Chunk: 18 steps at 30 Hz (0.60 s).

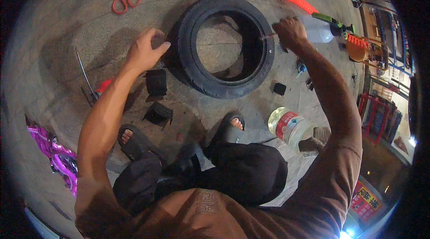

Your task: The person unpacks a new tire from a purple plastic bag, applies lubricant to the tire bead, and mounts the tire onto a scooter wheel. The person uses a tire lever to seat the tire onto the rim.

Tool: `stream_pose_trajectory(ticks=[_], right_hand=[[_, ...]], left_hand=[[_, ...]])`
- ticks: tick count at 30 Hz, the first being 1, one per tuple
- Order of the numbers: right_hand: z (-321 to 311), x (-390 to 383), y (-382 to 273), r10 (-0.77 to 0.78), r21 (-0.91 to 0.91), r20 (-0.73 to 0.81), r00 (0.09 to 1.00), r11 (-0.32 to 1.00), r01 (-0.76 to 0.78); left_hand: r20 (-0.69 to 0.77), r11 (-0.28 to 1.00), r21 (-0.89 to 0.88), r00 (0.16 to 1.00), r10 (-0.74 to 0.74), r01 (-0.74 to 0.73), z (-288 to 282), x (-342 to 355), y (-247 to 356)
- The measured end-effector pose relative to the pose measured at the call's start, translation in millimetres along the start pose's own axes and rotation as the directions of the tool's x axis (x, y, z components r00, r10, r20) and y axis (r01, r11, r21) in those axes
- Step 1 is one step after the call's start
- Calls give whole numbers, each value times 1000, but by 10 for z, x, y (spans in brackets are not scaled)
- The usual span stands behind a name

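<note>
Tire [228, 88] is judged unfinished, a thin tool [269, 36] gripped at its right by right hand [290, 34], left hand [144, 51] held opposite, fingers wide.

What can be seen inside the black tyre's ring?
Grey ground shows through the opening of the tyre, with its dark inner wall on the right. Ground directly beneath the rubber is covered and cannot be seen.

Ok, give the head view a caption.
Black tyre on floor between open left hand and right hand gripping thin tool.
</note>
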State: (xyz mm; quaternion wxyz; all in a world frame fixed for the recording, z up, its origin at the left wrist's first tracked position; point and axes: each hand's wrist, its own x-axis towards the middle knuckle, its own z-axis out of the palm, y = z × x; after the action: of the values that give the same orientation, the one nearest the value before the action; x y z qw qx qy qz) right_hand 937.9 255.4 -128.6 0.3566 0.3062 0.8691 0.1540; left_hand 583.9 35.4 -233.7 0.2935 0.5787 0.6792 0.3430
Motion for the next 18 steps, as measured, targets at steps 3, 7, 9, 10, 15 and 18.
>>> stream_pose_trajectory(ticks=[3,7,9,10,15,18], right_hand=[[-171,375,-13,-84,-157,-295,952,987,38],[-462,871,-270,-186,-177,-350,918,976,130],[-536,1023,-421,-267,-216,-414,870,958,191],[-540,1057,-474,-275,-211,-432,859,957,200],[-319,874,-325,-123,-62,-480,869,992,106],[-106,545,-105,-43,22,-356,933,998,54]], left_hand=[[22,995,60,997,-79,78,-51,-76,-55],[-16,996,32,997,-80,80,-88,-184,-85],[-18,993,42,994,-107,108,-102,-234,-81],[-16,992,42,993,-115,116,-110,-255,-77],[-33,994,55,995,-93,95,-137,-268,-46],[-11,996,28,996,-86,86,-137,-209,-15]])
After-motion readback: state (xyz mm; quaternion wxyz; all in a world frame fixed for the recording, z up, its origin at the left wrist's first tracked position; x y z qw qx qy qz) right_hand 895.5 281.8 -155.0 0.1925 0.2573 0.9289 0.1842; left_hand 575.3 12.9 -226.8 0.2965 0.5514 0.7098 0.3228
